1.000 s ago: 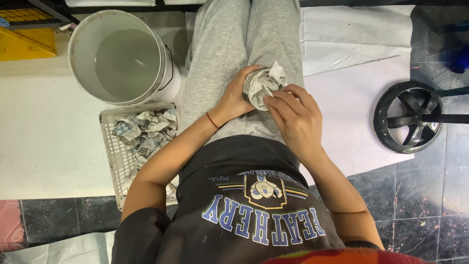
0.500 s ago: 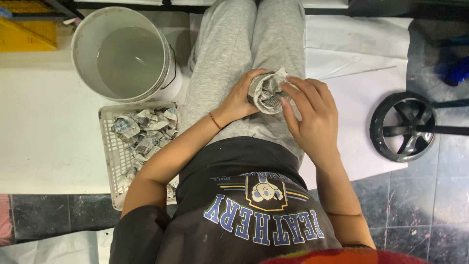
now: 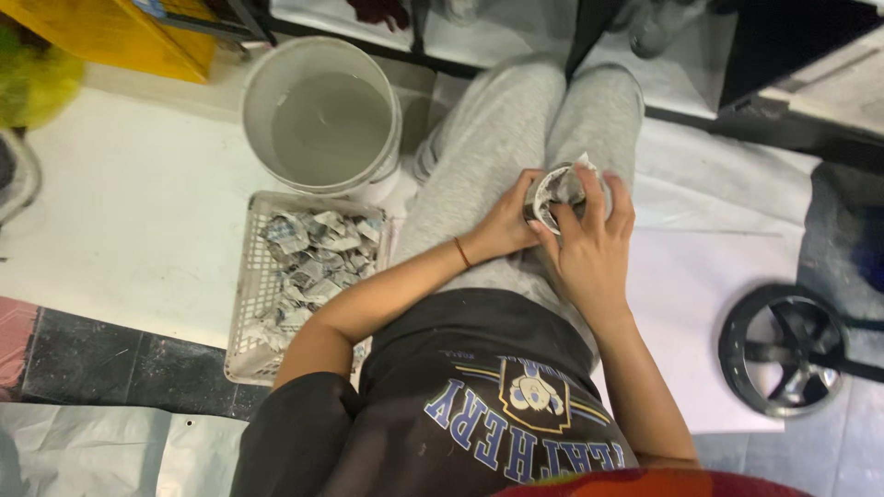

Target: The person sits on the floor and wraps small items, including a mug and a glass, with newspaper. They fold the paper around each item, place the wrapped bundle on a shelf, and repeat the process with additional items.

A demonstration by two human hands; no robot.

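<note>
Over the lap in grey trousers, the left hand (image 3: 505, 225) cups a crumpled newspaper wad (image 3: 555, 189) while the right hand (image 3: 589, 241) curls its fingers over it; it looks light, soft and crushable, probably best held around its sides

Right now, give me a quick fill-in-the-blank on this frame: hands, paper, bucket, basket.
1. The left hand and right hand together hold a wad of crumpled ____ over the person's lap.
2. The basket beside the person's left arm holds more paper ____.
3. The white bucket contains grey ____.
4. The basket lies on the near side of the ____.

Missing words: newspaper; wads; liquid; bucket
</note>
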